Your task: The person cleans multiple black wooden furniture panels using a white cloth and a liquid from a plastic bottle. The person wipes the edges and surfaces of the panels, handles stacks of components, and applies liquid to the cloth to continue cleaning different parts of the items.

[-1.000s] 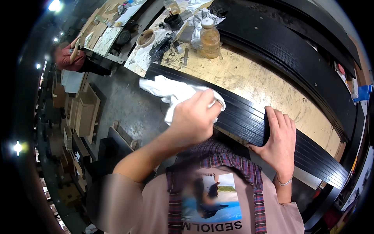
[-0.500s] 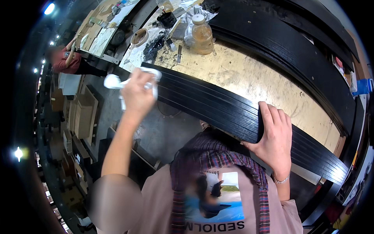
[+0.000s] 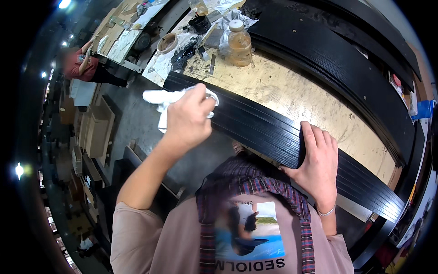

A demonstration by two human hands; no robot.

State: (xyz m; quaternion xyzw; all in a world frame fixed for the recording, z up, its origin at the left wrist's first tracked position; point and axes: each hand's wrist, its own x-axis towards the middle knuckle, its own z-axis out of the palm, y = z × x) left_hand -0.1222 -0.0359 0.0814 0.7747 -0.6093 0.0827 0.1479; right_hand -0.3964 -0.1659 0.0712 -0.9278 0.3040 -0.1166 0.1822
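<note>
A long black grooved board (image 3: 260, 130) lies slantwise along the near edge of the workbench, from upper left to lower right. My left hand (image 3: 190, 116) is closed round a crumpled white cloth (image 3: 165, 101) over the board's left part. Part of the cloth hangs past the board's near side. Across the board's width, right of its middle, my right hand (image 3: 317, 157) grips it, fingers at the far edge and thumb at the near edge.
Behind the board, the stained workbench (image 3: 283, 98) holds a bottle of amber liquid (image 3: 240, 48), a dark cup (image 3: 200, 23) and a round bowl (image 3: 167, 42). More black boards (image 3: 328, 64) are stacked at the back right. A person in a red shirt (image 3: 82, 66) stands at another bench, far left.
My left hand has moved to the right along the board with the white cloth, away from its left end. My right hand keeps nearly the same hold.
</note>
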